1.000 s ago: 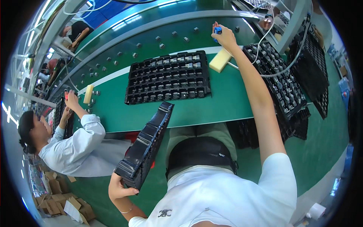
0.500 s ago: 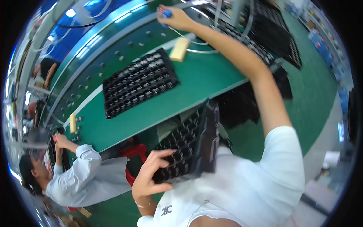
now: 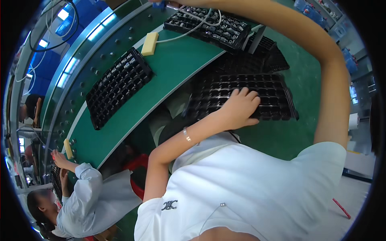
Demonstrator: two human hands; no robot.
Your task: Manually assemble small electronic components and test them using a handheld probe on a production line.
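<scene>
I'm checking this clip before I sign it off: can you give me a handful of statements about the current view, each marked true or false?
1. The left hand is on a black tray. True.
2. The bracelet is on the right wrist. False: it is on the left.
3. A yellow block lies on the green bench. True.
4. The co-worker is at the picture's right. False: lower left.
5. The right hand is fully in view. False: the upper edge cuts it off.
</scene>
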